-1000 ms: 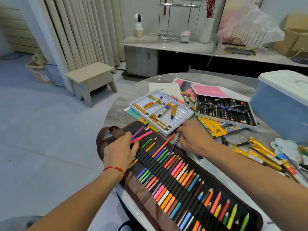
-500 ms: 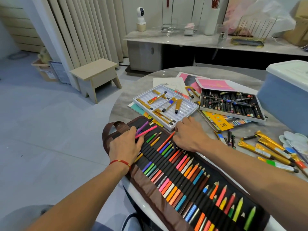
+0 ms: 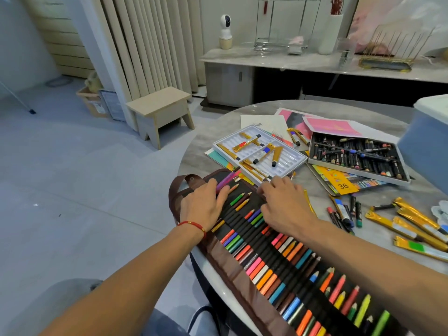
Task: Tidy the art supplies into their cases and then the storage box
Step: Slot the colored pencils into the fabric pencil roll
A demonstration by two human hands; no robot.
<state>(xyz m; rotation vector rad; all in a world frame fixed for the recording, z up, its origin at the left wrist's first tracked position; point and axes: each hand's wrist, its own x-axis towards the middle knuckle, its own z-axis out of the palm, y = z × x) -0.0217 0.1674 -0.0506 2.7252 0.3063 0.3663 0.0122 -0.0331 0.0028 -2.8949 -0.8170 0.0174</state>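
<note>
On a round grey table (image 3: 218,139), left hand (image 3: 203,204) and right hand (image 3: 283,204) press flat-fingered on the pencil roll (image 3: 278,258), paint tray (image 3: 259,154) and pastel box (image 3: 356,156) just beyond.

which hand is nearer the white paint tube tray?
Right. The right hand has its fingertips at the white paint tube tray's near edge; the left hand rests farther left on the pencil roll.

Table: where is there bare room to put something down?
Bare grey table shows at the far edge, behind the papers, and left of the white paint tray. The right side is crowded with loose paint tubes and crayons.
</note>
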